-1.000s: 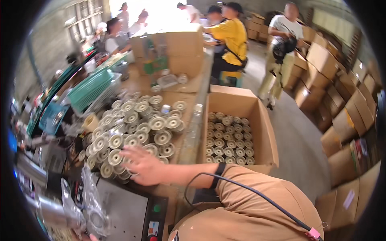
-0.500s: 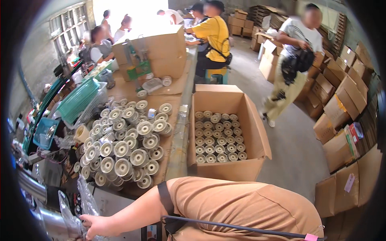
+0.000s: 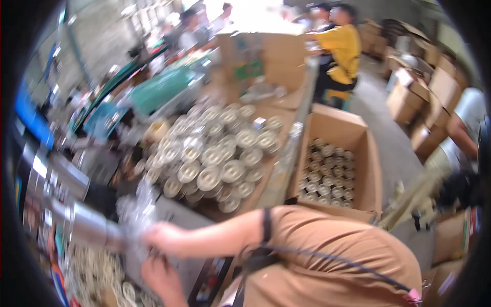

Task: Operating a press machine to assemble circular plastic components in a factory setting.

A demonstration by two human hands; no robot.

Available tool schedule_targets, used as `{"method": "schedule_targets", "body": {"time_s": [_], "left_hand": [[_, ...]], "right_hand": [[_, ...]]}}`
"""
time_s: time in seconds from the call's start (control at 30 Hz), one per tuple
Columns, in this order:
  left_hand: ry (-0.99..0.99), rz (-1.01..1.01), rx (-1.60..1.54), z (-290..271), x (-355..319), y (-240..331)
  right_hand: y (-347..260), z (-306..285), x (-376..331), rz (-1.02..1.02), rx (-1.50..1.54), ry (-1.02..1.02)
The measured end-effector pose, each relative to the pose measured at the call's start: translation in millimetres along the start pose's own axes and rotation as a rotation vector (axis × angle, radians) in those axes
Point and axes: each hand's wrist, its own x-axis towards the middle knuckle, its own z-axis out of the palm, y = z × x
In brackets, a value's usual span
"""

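Observation:
My right hand (image 3: pixel 162 238) reaches left from a brown sleeve and is closed on a crumpled clear plastic bag (image 3: pixel 137 212). The bag lies against the end of a shiny metal tube (image 3: pixel 89 222). Just below, close to the bag, is my left hand (image 3: pixel 164 279); its fingers look bent but are smeared by motion, so their hold cannot be made out. Beyond my arm, a heap of pale round spools (image 3: pixel 209 153) covers the cardboard-topped table. More pale round pieces (image 3: pixel 94 271) lie under the tube at the lower left.
An open carton (image 3: pixel 365 153) with rows of spools stands right of the table. Green and blue plastic baskets (image 3: pixel 163 92) lie behind the heap. A person in yellow (image 3: pixel 337 48) sits at the far end. Another person (image 3: pixel 463 133) is at the right edge, near stacked cartons (image 3: pixel 409 97).
My view has swung left, so the table and cartons appear farther right. My left hand has come into view beside the bag. The walking person on the right is nearer.

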Motion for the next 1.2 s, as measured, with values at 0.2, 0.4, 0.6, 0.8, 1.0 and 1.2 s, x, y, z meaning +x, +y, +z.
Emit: {"method": "schedule_targets", "body": {"time_s": [0.2, 0.4, 0.6, 0.8, 1.0, 1.2], "left_hand": [[0.246, -0.298, -0.651, -11, 28, 62], [-0.062, -0.647, -0.888, -15, 33, 65], [0.109, -0.653, -1.111, -20, 30, 74], [0.318, -0.706, -1.742, -23, 34, 88], [0.363, -0.671, -1.792, -24, 31, 93], [0.124, -0.508, -1.417, -21, 11, 86]], "right_hand": [[-20, -55, -56, -0.039, 0.028, 0.025], [-14, -48, -77, 0.053, 0.062, -0.224], [-14, -61, -90, 0.153, -0.025, -0.373], [2, -87, -86, 0.221, 0.272, -0.669], [18, -90, -89, 0.380, 0.632, -0.673], [22, -68, -88, 0.678, 0.973, -0.481]]}}
